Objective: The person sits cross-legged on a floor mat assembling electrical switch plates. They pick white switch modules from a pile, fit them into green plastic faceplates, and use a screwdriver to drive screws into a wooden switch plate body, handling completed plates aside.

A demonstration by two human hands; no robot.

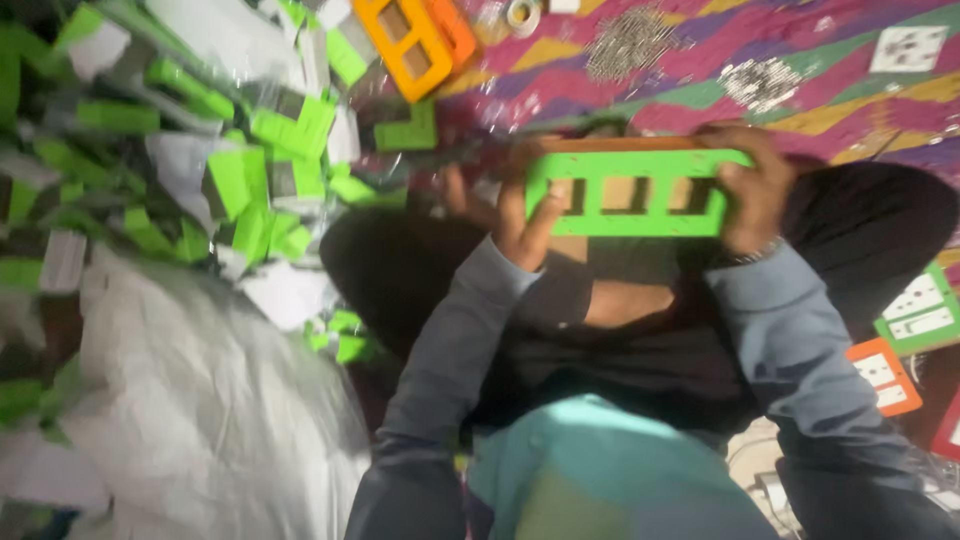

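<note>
Gripping a green frame [632,192] by its two ends, the left hand [520,205] and right hand [755,190] curl their fingers around it above the lap. A heap of green pieces [250,170] lies left, an orange frame [415,40] beyond.

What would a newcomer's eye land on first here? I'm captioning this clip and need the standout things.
First, the bright green frame with rectangular openings, at centre, gripped at its ends by the left hand and the right hand. Next, the heap of green pieces spilling across the upper left above a white sack. Then the orange frame at the top, on the colourful patterned cloth.
</note>
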